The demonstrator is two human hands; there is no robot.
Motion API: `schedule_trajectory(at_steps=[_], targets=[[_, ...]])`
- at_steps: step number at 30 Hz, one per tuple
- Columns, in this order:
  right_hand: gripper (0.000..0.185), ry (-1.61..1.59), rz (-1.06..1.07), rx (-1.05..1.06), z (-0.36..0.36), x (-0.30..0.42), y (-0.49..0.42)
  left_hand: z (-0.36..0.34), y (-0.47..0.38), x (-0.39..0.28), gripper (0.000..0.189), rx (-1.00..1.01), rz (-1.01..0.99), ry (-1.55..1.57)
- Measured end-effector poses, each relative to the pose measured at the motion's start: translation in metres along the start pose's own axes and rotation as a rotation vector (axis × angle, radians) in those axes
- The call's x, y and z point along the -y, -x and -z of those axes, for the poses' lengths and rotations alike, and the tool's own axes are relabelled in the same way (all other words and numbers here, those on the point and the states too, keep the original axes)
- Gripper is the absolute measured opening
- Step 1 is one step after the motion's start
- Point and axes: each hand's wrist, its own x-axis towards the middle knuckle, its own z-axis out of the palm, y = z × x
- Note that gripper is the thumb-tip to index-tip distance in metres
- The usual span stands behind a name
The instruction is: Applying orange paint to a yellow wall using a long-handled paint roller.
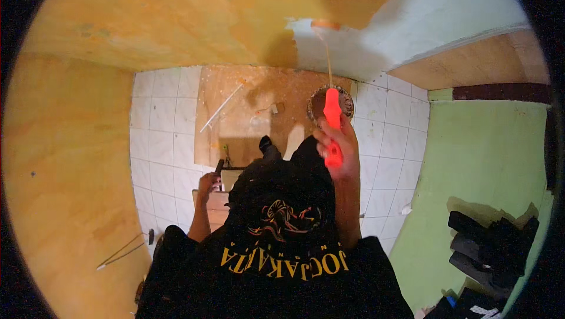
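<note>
My right hand [342,144] grips the bright red-orange handle of a paint roller [333,102]. Its thin wire frame reaches up to an orange-coated roller head [325,24], blurred, against the wall where orange paint [247,19] borders a pale bluish-white area [353,47]. Below the handle, partly covered by it, a paint-crusted round bucket [314,105] stands on the floor. Lower left, my left hand [209,185] is closed around a dark bar [219,166] beside a piece with wooden boards [216,202]; what the bar belongs to is unclear.
A paint-spotted brown sheet [229,120] covers part of the white floor tiles [161,142]. On it lie a white rod [223,106] with an orange end and a small pale block [274,108]. Dark clothes [494,244] hang by the green wall [468,155] at right.
</note>
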Motion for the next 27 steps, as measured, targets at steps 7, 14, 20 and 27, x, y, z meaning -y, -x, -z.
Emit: schedule_trajectory(at_steps=[7, 14, 20, 27], targets=[[0.028, 0.138, -0.065, 0.075, 0.080, -0.013, -0.073, -0.002, 0.020, 0.043, 0.048, -0.085, -0.122, 0.051], [0.042, 0.375, -0.410, -0.038, 0.185, 0.046, -0.011, -0.110, 0.034, 0.095, 0.041, -0.305, -0.111, 0.324], [0.059, 0.831, -0.447, 0.070, 0.260, 0.106, 0.006, -0.279, 0.045, 0.150, 0.035, -0.033, 0.010, 0.099], [0.068, 1.552, -0.548, 0.163, 0.282, 0.164, -0.021, -0.344, 0.069, 0.212, 0.031, -0.033, -0.351, -0.034]])
